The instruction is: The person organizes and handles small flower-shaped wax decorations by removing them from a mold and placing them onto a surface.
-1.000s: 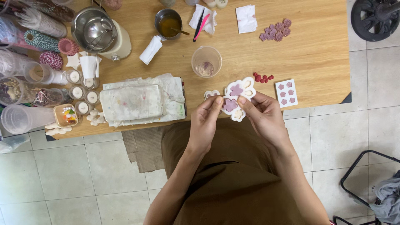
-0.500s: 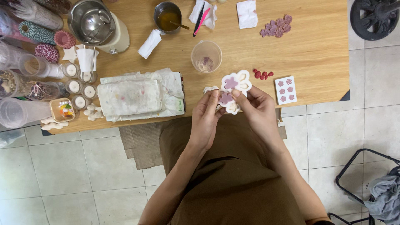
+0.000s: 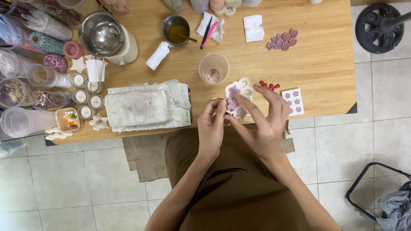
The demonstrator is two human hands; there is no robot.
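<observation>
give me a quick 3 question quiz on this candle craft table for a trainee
1. True or false: both hands are on the white flower mould.
2. Which lies nearest the right hand? A) the red wax pieces B) the twine spools C) the metal pot
3. What fills the cavities of the small white rectangular mould at the table's near edge?

Key
1. True: the left hand grips its left side and the right-hand fingers press on it from above.
2. A
3. Purple flower shapes, like the loose purple flowers at the far side of the wooden table.
</observation>
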